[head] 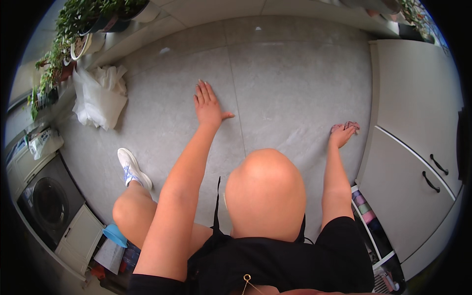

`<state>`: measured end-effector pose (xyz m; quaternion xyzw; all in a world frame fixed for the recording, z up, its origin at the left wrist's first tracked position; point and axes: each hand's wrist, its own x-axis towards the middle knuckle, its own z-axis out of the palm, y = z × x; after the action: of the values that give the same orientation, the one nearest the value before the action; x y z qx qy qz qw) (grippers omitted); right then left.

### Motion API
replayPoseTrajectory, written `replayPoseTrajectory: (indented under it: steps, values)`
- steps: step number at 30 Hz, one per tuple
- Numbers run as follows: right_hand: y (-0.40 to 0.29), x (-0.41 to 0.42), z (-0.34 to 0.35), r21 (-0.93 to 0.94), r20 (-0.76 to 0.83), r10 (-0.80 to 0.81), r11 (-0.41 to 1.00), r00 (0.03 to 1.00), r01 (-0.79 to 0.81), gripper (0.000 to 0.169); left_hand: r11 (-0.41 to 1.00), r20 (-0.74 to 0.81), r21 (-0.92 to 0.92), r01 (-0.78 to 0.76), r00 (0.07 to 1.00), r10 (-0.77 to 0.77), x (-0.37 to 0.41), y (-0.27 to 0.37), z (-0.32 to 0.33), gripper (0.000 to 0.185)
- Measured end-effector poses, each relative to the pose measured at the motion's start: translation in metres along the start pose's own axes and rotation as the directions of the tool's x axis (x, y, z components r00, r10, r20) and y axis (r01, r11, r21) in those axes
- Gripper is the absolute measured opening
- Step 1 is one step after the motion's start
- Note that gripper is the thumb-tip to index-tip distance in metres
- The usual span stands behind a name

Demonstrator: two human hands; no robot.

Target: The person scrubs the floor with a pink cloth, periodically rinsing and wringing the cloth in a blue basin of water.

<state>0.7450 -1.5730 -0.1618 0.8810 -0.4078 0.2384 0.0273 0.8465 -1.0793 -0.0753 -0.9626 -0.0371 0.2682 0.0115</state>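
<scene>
My left hand (209,107) lies flat on the grey tiled floor (273,88), palm down, with its thumb spread out to the right and nothing in it. Over to the right, my right hand (341,136) presses a crumpled pinkish cloth (352,127) against the floor near the base of the light grey cabinet. The cloth bulges out past the fingers; part of it is hidden under the hand. Faint streaks show on the tiles between my two hands. One bare knee stands between my arms.
A white plastic bag (99,97) sits on the floor at the left, below potted plants (86,18). A grey cabinet (409,147) with black handles borders the right side. My white sneaker (132,166), a front-loading washing machine (49,201) and a blue basin (115,235) are at the lower left.
</scene>
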Motion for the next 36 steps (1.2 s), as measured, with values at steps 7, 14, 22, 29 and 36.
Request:
replayPoseTrajectory:
  steps: [7,14,22,29,36]
  values:
    - [-0.156,0.017,0.050,0.756,0.363,0.505,0.332,0.783,-0.564,0.015,0.997,0.035,0.070,0.044,0.998,-0.046,-0.007,-0.029,0.005,0.157]
    - [-0.402,-0.003,0.077,0.589,-0.031,-0.551,0.664,0.834,0.460,0.046,1.000,0.041,0.002,0.021,0.999,-0.021,-0.001,-0.015,0.007,0.156]
    - [-0.467,-0.120,0.032,0.811,-0.139,-0.797,0.248,0.587,0.529,0.049,0.997,0.010,-0.072,-0.004,1.000,0.004,0.000,-0.009,0.005,0.155]
    - [-0.331,-0.137,-0.022,0.961,-0.082,-0.964,-0.009,0.252,0.278,0.040,0.992,-0.090,-0.118,-0.045,0.995,0.034,-0.008,-0.021,0.008,0.149]
    - [-0.156,-0.198,-0.122,0.970,0.019,-0.999,0.010,-0.036,0.243,0.036,0.983,-0.021,-0.135,0.126,0.991,-0.130,-0.064,-0.055,0.035,0.143]
